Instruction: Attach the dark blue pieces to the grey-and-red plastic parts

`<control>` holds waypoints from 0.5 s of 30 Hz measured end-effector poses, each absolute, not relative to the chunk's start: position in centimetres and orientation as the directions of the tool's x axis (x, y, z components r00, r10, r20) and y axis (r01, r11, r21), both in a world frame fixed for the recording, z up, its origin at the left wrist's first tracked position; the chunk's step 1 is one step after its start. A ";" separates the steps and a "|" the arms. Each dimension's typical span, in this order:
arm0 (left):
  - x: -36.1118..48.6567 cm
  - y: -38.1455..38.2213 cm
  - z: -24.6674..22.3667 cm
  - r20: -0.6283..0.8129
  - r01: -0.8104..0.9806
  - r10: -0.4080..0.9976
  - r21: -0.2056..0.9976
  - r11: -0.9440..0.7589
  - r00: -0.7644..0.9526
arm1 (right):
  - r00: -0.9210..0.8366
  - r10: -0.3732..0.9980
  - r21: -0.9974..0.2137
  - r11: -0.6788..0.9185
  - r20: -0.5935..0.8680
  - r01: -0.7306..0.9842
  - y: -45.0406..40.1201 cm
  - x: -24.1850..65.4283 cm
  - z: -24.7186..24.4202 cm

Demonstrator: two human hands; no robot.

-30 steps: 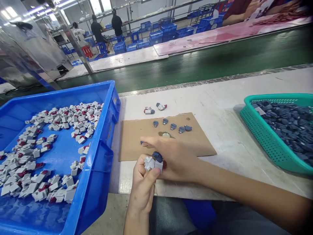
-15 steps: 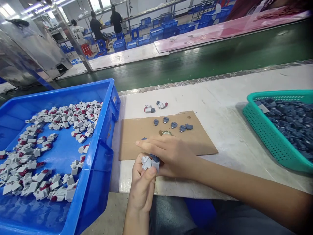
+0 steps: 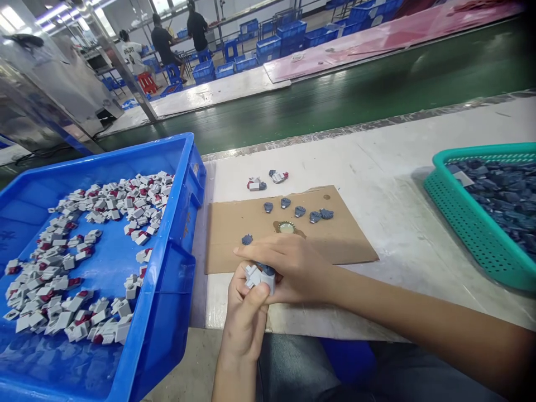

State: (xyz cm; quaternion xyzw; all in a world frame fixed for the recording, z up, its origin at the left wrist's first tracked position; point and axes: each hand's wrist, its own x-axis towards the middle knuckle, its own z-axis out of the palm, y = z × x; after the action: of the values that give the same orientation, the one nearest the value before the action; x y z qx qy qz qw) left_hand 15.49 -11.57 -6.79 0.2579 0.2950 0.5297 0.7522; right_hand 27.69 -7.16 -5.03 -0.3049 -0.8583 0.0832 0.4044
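Just above the table's front edge, my left hand (image 3: 245,324) pinches a light grey plastic block (image 3: 267,282) between thumb and fingers. A dark blue plastic piece (image 3: 267,268) sits against the block's upper side. My right hand (image 3: 295,265) is closed over that blue piece, its fingers reaching across the top of the left hand; its fingertips are partly hidden. Beyond the hands lies a brown cardboard sheet (image 3: 226,223). On it are several loose dark blue pieces (image 3: 300,211) and a bottle cap (image 3: 287,228). One small blue piece (image 3: 247,239) lies by my right fingertips.
A blue crate (image 3: 167,262) at left holds many grey and dark red parts. A green basket (image 3: 464,229) of dark blue pieces stands at right. Two joined pieces (image 3: 278,177) lie behind the cardboard. A green conveyor belt (image 3: 335,106) runs across the back; people sit beyond.
Both hands keep their hold on the grey block and blue piece, which have tilted slightly. The small blue piece by the right fingertips shows more fully. The view has shifted a little.
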 end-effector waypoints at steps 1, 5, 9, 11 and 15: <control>15.6 -11.6 -6.7 -0.167 -0.635 0.954 0.716 0.290 0.248 | -0.468 0.614 -0.437 0.786 0.636 0.437 -7.2 27.7 -5.1; 16.1 -11.9 -6.3 -0.184 -0.644 0.983 0.754 0.134 -0.011 | -0.331 0.760 -0.676 0.649 0.559 0.349 -7.4 27.7 -4.8; 16.7 -11.5 -5.7 -0.074 -0.557 0.954 0.824 -0.105 -0.289 | -0.192 0.800 -0.706 0.595 0.569 0.384 -7.4 28.1 -4.6; 17.2 -11.0 -5.2 0.045 -0.458 0.948 0.868 -0.193 -0.314 | -0.191 0.790 -0.700 0.607 0.582 0.378 -7.4 28.3 -4.5; 18.3 -9.6 -3.7 0.244 -0.423 0.966 0.869 -0.257 -0.085 | -0.247 0.746 -0.704 0.666 0.618 0.248 -7.6 28.4 -4.1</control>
State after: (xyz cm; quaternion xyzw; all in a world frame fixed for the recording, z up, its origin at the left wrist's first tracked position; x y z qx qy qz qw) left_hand 18.30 -9.65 -3.74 0.4305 0.3151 0.6657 0.5218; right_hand 28.42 -7.57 -4.06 -0.3305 -0.7519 0.2408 0.5171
